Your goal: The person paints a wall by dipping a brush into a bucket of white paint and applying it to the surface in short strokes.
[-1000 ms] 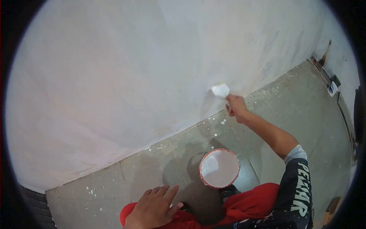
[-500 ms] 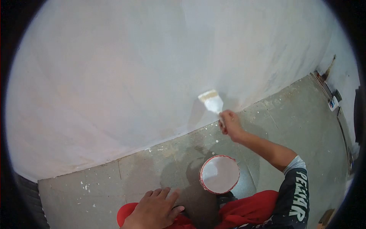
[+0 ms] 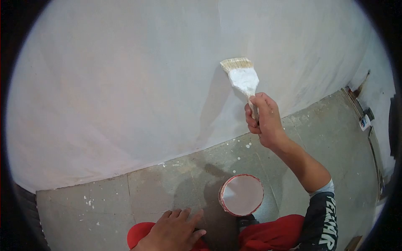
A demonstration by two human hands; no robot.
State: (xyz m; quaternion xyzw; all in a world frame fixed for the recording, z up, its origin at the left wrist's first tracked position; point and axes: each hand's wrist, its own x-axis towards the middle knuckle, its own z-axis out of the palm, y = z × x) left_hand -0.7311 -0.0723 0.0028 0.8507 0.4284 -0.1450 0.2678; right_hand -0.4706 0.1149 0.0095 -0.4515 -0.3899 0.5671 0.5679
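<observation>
A wide white paintbrush is gripped by its handle in my right hand, bristles pointing up and to the left against or just in front of the pale wall. My left hand lies on my red-clothed knee with its fingers spread, holding nothing. Between my legs and the wall stands a round bucket with a red rim, filled with whitish paint.
Grey floor tiles with white paint spots run along the foot of the wall. At the right, a small white container stands by the side wall. Dark ribbed material is at the far left.
My right hand has moved up along the wall with the paintbrush, which now appears larger and higher. My left hand has stayed on the knee.
</observation>
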